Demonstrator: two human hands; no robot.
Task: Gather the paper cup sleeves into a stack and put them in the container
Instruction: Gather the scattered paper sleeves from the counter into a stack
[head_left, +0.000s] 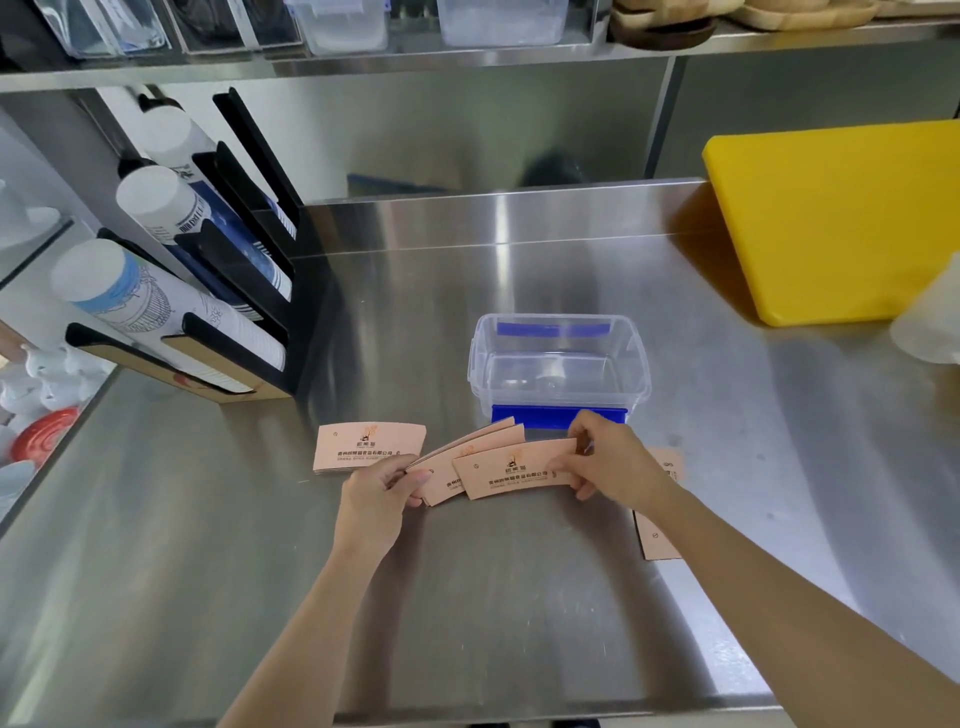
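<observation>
clear container (560, 358) empty, hands fanning sleeves (493, 465)

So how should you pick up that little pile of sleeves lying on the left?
Pinch the flat pile by its short right end, coming from the right with the left hand close by. It lies flat, so slide fingers under the edge.

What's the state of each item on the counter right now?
container: open, empty, upright
held sleeves: fanned, gripped by both hands
left hand: gripping fan's left end
right hand: pinching top sleeve
left sleeves: flat, untouched
right sleeves: flat, partly hidden by the right arm
</observation>
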